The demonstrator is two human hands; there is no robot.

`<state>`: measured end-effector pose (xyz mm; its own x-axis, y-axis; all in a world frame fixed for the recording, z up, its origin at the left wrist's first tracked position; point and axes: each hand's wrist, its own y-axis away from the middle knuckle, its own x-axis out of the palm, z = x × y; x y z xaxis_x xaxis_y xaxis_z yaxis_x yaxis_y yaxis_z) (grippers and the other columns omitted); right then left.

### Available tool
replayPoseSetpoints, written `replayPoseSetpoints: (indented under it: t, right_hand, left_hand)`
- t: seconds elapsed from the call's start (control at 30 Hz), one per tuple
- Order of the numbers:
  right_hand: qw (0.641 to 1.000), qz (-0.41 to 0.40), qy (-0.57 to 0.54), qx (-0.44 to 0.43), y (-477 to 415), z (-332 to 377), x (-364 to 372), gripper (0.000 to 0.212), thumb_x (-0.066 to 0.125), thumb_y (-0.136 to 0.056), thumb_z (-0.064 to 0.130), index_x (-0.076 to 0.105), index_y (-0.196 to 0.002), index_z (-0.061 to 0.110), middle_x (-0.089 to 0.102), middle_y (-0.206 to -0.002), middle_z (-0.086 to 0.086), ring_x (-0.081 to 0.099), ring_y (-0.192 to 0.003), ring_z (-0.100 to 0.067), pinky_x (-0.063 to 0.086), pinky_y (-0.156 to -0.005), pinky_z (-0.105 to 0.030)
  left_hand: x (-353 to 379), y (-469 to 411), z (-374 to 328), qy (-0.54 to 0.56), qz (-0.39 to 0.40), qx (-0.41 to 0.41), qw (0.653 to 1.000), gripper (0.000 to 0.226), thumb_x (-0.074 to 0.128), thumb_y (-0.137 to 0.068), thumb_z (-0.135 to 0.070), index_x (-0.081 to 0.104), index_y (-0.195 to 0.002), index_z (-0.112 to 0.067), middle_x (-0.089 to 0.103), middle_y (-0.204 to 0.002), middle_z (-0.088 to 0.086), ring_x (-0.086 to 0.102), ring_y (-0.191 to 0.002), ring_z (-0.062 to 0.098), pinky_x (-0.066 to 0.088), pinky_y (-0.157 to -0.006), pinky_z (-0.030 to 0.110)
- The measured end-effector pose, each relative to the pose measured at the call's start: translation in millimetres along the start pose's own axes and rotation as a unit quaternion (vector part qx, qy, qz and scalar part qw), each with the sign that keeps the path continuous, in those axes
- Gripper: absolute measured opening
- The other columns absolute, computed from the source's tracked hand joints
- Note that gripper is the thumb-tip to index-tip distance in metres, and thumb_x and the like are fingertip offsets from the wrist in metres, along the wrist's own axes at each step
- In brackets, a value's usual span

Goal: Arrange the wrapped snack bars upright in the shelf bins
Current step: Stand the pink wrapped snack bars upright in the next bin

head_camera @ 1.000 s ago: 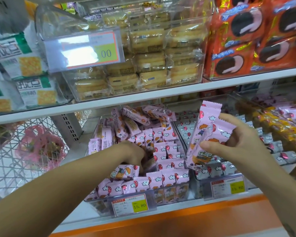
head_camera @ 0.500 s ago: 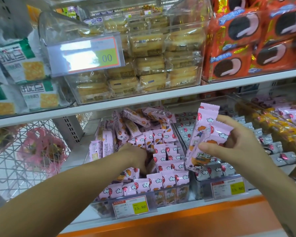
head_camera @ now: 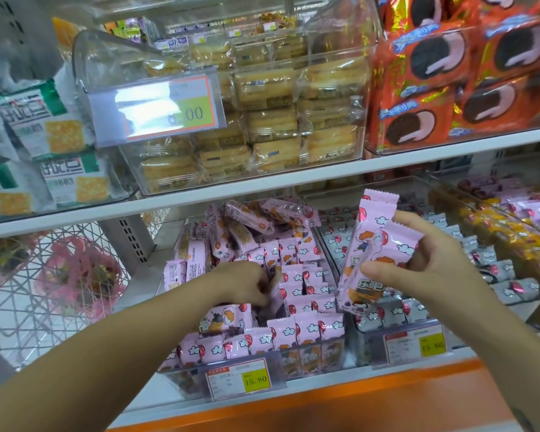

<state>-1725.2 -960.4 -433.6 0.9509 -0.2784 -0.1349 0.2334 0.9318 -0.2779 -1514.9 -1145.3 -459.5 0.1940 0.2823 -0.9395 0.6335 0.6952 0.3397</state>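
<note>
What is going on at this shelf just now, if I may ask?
A person is tidying a clear plastic bin on the lower shelf. The right hand holds two pink cloud-printed wrapped snack bars up in front of the bins. The left hand is down inside the bin, fingers curled on one pink bar. The front rows of bars stand upright, while the heap at the back lies jumbled.

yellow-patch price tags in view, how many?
3: one tag on the upper clear bin, one on the pink-bar bin, one on the grey-bar bin. Others may be hidden.
</note>
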Motion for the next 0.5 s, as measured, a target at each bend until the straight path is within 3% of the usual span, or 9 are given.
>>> replayPoseSetpoints:
  t: [0.13,0.3,0.4,0.5]
  right_hand:
    - [1.0,0.002,-0.006,-0.003,0,0,0,0.086,0.083,-0.043,0.06,0.055,-0.121,0.038,0.07,-0.108,0.002,0.069,-0.091,-0.023,0.057,-0.08,-0.044]
    - [1.0,0.001,-0.01,-0.006,0,1,1,0.09,0.083,-0.039,0.062,0.055,-0.121,0.039,0.07,-0.108,0.004,0.069,-0.091,-0.02,0.057,-0.081,-0.044]
    - [1.0,0.005,-0.017,-0.008,0,2,2,0.089,0.083,-0.04,0.061,0.055,-0.121,0.037,0.07,-0.108,0.004,0.07,-0.091,-0.019,0.056,-0.081,-0.042]
    - [1.0,0.001,-0.018,-0.003,0,2,1,0.094,0.084,-0.037,0.065,0.055,-0.121,0.037,0.071,-0.106,0.0,0.069,-0.092,-0.023,0.056,-0.082,-0.046]
  left_hand:
    - [-9,6,9,0.153,-0.051,0.015,0.987,0.017,0.072,-0.08,-0.031,0.059,-0.09,-0.026,0.069,-0.091,-0.007,0.064,-0.081,0.01,0.049,-0.073,0.023]
    - [-17,11,9,0.201,-0.062,0.027,0.977,0.017,0.072,-0.082,-0.026,0.06,-0.094,-0.024,0.069,-0.093,-0.002,0.065,-0.085,0.015,0.052,-0.082,0.033]
    - [-25,19,5,0.229,-0.078,0.036,0.97,0.018,0.065,-0.087,-0.021,0.059,-0.103,-0.021,0.066,-0.093,0.005,0.061,-0.076,0.017,0.049,-0.078,0.032]
    - [-37,29,2,0.23,-0.095,0.035,0.968,0.031,0.053,-0.093,-0.018,0.051,-0.124,-0.026,0.062,-0.097,-0.004,0.058,-0.077,0.009,0.046,-0.073,0.024]
